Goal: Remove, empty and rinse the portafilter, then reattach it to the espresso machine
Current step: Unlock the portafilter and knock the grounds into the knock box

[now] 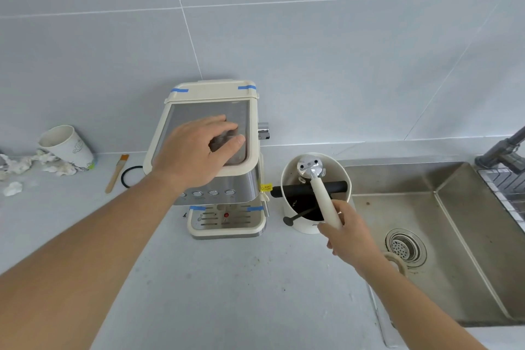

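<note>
My right hand [348, 233] grips the cream handle of the portafilter [321, 190]. Its metal head is turned face down over the black bar of the cream knock box [309, 229], just right of the machine. The cream and steel espresso machine [218, 179] stands on the counter against the wall. Resting flat on its steel top plate is my left hand [199, 150], fingers spread and holding nothing. The group head under the machine's front is hidden from this angle.
A steel sink [443, 207] with a drain strainer [404, 246] lies to the right, its tap [502, 150] at the far right. Left of the machine lie a small brush [116, 173], a black ring [129, 177], a tipped paper cup [66, 146] and crumpled tissues [17, 165].
</note>
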Motion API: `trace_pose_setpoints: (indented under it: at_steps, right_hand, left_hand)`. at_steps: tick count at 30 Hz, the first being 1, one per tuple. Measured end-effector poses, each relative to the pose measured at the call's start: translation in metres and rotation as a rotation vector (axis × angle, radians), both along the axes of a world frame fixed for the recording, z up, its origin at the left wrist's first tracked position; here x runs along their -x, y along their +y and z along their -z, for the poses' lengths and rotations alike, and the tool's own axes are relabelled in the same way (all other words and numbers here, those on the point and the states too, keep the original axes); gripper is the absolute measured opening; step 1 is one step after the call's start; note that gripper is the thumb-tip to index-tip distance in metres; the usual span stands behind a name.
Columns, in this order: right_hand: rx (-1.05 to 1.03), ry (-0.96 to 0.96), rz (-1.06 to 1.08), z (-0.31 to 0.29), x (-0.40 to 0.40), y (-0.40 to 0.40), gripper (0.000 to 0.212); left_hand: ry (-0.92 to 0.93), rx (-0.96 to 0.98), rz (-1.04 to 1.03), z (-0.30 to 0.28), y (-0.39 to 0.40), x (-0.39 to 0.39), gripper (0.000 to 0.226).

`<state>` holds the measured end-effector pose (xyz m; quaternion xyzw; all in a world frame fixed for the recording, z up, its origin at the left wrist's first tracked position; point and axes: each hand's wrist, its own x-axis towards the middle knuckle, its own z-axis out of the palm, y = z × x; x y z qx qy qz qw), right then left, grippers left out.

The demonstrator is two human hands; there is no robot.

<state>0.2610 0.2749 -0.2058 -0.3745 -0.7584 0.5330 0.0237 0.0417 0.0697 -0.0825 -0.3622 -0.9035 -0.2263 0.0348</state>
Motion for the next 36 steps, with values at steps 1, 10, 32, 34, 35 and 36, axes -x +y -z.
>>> trace_pose_setpoints:
  at_steps: [1,10,32,34,35,36]
  right_hand:
    - [0.024,0.018,0.012,-0.001,0.000,0.000,0.032]
    - [0.167,0.199,0.106,-0.013,-0.002,-0.004,0.009]
    - [0.123,0.048,0.092,-0.006,0.005,-0.003,0.023]
    - [0.051,0.003,0.093,-0.007,0.006,-0.002,0.027]
    - [0.032,-0.008,0.098,-0.007,0.006,-0.002,0.026]
    - [0.021,-0.013,0.107,-0.007,0.007,-0.003,0.023]
  left_hand:
    - [0.000,0.001,0.000,0.000,0.000,0.000,0.057]
    - [-0.003,-0.002,-0.005,-0.001,0.001,0.000,0.057]
    - [0.007,0.002,-0.027,-0.003,0.001,-0.002,0.051]
    - [0.001,-0.003,-0.028,-0.003,0.001,-0.003,0.050]
    - [0.003,-0.002,-0.028,-0.003,0.001,-0.003,0.050]
    - [0.006,0.004,-0.030,-0.003,0.001,-0.002,0.050]
